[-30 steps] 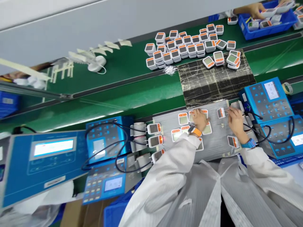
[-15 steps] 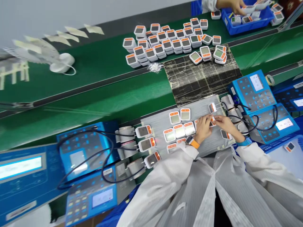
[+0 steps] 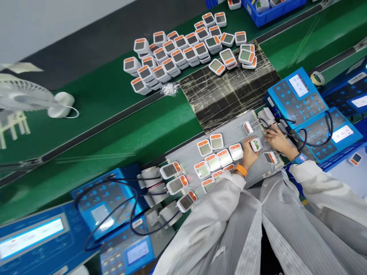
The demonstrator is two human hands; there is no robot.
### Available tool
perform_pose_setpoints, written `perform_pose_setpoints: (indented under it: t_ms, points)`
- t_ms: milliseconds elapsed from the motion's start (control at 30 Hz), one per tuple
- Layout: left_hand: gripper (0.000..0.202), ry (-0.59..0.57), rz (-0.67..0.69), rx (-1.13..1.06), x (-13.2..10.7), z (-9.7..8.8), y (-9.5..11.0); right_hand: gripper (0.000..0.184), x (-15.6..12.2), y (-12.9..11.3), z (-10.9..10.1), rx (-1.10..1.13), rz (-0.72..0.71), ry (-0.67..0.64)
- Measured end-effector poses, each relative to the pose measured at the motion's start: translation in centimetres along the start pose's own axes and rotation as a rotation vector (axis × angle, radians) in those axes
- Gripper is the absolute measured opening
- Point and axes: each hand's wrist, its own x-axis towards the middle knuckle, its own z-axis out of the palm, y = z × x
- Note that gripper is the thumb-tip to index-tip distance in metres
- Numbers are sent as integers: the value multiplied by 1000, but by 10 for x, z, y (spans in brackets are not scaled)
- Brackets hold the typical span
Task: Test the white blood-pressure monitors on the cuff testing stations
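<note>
My left hand (image 3: 250, 153) is closed around a small white monitor (image 3: 256, 144), turned with its back up so that a green part shows in its battery recess. Just to the right, my right hand (image 3: 278, 142) is bent over the ends of the dark hoses (image 3: 291, 135); what its fingertips pinch is hidden. Above my left hand, a white-and-orange monitor (image 3: 248, 128) is joined to a thin tube. Another connected monitor (image 3: 270, 157) lies below my right hand. Several monitors with orange keys (image 3: 212, 162) lie face up on the grey mat (image 3: 186, 152) to the left.
Blue tester boxes (image 3: 298, 91) stand at the right, with others (image 3: 106, 206) at the left. White cylinders (image 3: 151, 175) link by hose to monitors. Stacked monitors (image 3: 172, 57), a blue bin (image 3: 272, 13) and a white fan (image 3: 61, 105) are on the far green bench.
My left hand has turned the monitor back side up. My right hand has moved off it, up and right towards the hoses. The camera view has tilted and shifted.
</note>
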Motion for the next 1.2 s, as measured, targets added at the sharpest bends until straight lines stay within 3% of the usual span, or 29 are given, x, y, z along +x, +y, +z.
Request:
perform_pose_setpoints:
  t_ms: [267, 567, 1000, 1200]
  points:
    - [57, 10, 183, 39, 1, 5, -13, 28, 9, -10, 12, -1, 52, 29]
    - [57, -1, 228, 26, 1, 3, -14, 31, 17, -7, 17, 57, 85, 37]
    - [58, -34, 169, 110, 4, 9, -8, 36, 25, -20, -2, -57, 45, -85]
    - [64, -78, 144, 126, 6, 5, 0, 26, 11, -17, -5, -23, 32, 9]
